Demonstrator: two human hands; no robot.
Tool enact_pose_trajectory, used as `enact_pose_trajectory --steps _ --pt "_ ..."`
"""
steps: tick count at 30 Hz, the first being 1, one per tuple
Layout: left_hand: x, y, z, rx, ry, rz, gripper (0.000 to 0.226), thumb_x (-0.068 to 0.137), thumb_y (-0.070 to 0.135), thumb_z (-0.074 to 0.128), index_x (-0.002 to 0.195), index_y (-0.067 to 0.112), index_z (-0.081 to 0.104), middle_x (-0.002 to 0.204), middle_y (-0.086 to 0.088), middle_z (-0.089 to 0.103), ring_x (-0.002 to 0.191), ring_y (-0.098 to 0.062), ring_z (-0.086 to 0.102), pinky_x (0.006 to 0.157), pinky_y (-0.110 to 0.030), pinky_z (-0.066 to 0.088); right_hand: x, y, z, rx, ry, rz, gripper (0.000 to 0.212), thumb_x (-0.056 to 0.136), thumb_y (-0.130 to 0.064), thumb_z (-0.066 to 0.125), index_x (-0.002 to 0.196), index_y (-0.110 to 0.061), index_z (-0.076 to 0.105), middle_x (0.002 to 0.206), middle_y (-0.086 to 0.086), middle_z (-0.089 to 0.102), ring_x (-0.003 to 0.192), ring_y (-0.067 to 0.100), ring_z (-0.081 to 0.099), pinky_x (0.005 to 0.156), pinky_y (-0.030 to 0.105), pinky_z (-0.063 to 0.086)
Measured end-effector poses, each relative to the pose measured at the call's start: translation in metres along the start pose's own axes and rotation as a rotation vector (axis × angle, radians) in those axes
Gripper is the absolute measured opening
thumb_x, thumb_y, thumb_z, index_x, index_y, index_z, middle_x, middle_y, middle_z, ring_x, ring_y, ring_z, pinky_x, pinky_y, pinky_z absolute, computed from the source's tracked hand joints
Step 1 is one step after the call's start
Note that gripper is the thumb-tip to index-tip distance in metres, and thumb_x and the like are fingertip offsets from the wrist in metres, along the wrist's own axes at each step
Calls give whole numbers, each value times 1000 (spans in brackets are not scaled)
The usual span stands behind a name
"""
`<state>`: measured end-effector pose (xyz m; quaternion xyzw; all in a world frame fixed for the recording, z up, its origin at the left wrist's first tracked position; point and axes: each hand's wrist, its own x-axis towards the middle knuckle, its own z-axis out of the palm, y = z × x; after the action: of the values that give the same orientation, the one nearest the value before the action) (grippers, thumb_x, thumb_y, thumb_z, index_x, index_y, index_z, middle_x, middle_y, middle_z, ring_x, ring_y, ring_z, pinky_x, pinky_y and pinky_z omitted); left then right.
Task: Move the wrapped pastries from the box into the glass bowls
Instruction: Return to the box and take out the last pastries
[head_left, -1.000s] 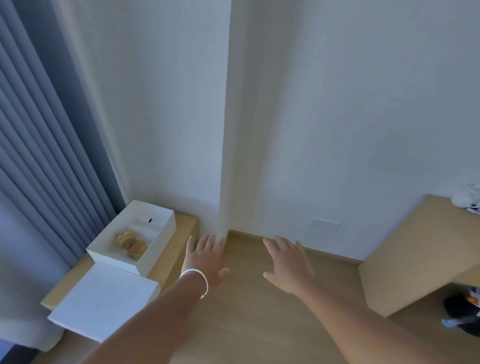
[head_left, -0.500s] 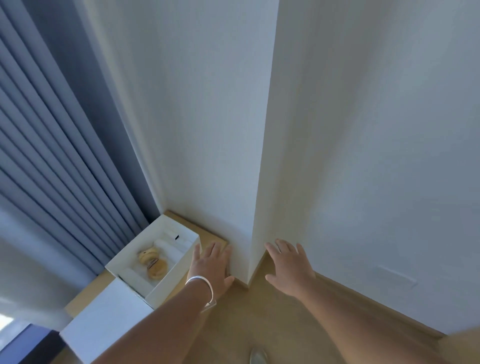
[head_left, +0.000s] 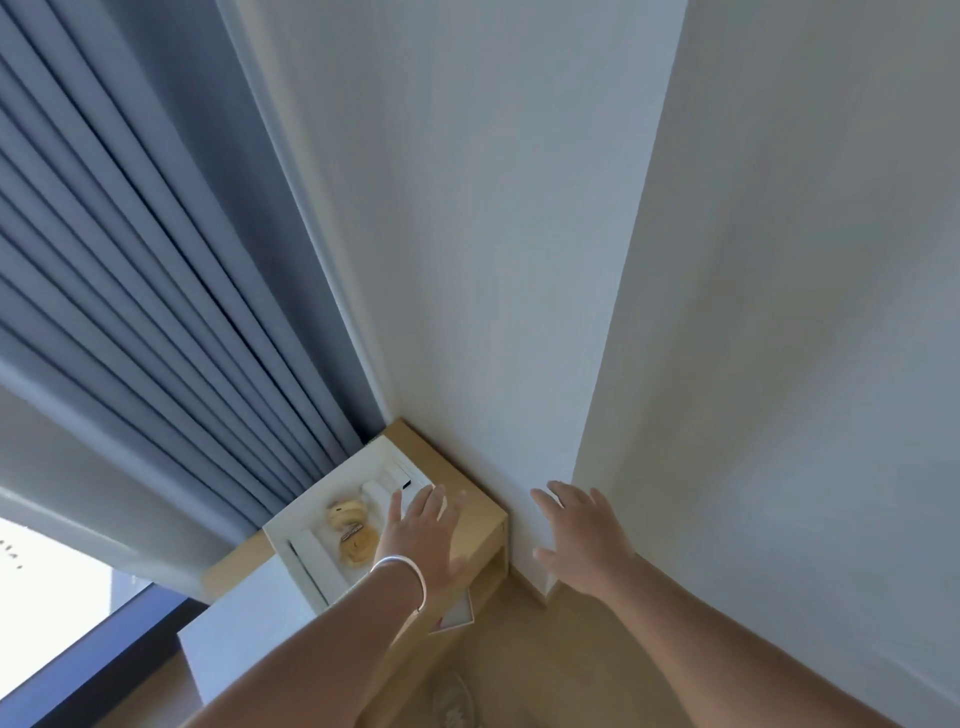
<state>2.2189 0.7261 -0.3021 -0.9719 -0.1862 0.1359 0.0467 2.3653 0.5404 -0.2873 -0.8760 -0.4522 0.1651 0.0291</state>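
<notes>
An open white box (head_left: 291, 530) sits on a low wooden cabinet (head_left: 483, 514) in the corner. Two wrapped pastries lie inside: one (head_left: 344, 512) farther back and one (head_left: 357, 545) nearer me. My left hand (head_left: 423, 540), with a silver bangle on the wrist, hovers over the box's right edge, fingers spread and empty. My right hand (head_left: 582, 535) is open in front of the white wall corner, to the right of the cabinet, holding nothing. No glass bowl is in view.
The box's white lid (head_left: 244, 639) lies in front of the box. Blue-grey curtains (head_left: 156, 312) hang at the left beside a window. White walls (head_left: 493, 260) fill the centre and right. A wooden floor (head_left: 545, 665) lies below.
The view has swung left and closer to the box. My left hand has advanced from beside the box to over its right edge. My right hand stays open near the wall corner.
</notes>
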Motion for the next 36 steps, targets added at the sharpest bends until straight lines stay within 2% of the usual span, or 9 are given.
enact_pose_trajectory --steps 7,12,15,18,22,29,36 --pt "40 -41 14 -53 3 -86 82 92 62 36 153 25 -4 162 -7 10 149 -27 6 116 -56 -1 67 -23 -14 -15 -81 -129 71 94 -38 56 154 -23 21 163 6 16 148 24 18 120 38 13" --pt "51 -98 30 -175 -17 -248 81 93 60 37 154 24 -3 163 -7 6 149 -26 4 117 -55 -1 136 -69 -25 -119 -138 -253 75 93 -37 57 155 -22 18 163 7 16 148 24 17 120 38 13" --pt "42 -139 47 -241 -55 -359 80 94 56 39 154 23 -3 163 -6 6 149 -26 3 118 -55 -1 173 -104 -23 -171 -165 -316 77 93 -38 59 155 -22 17 162 5 17 147 25 19 120 39 15" --pt "25 -175 67 -296 -112 -460 80 94 55 39 154 22 -3 163 -6 8 149 -24 3 118 -54 0 203 -138 -11 -195 -215 -374 77 90 -37 61 154 -23 20 160 4 21 141 27 28 116 39 24" --pt "5 -209 88 -343 -160 -559 80 94 56 38 154 21 -1 162 -6 8 149 -23 3 118 -54 2 238 -176 7 -213 -278 -434 79 89 -37 58 155 -24 16 162 2 16 140 29 30 113 39 29" --pt "-7 -215 125 -431 -257 -659 81 94 57 39 154 21 -3 163 -7 6 149 -25 3 119 -51 3 276 -209 45 -282 -393 -564 76 89 -32 60 153 -22 20 158 6 23 140 27 29 111 38 29" --pt "12 -187 162 -562 -338 -647 82 95 51 45 154 19 -2 162 -11 7 149 -27 3 120 -39 5 312 -210 87 -326 -492 -669 78 87 -27 60 153 -22 19 159 8 21 142 28 26 115 39 25"
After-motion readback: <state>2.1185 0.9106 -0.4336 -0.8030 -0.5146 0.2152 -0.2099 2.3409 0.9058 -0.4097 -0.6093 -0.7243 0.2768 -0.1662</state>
